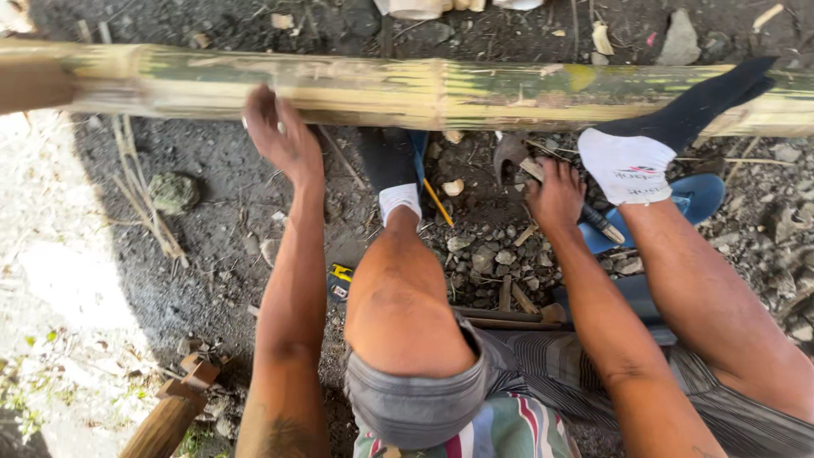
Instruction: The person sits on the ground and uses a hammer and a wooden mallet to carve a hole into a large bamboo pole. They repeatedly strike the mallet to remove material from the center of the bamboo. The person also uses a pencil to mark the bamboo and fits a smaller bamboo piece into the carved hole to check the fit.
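left hand (280, 136) presses open-palmed on the bamboo pole (441, 89) lying across the gravel ground (212, 170); right hand (555, 195) closes around a hatchet (543, 174) below it, seemingly readying a chop needing steady bracing.

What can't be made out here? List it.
Head view only:
- Bamboo pole: both ends cut off by the picture's edges.
- Curved-bladed tool: mid-part hidden under the right hand.
- Left hand: fingertips blurred against the pole.
- Small yellow object: partly hidden behind the knee.
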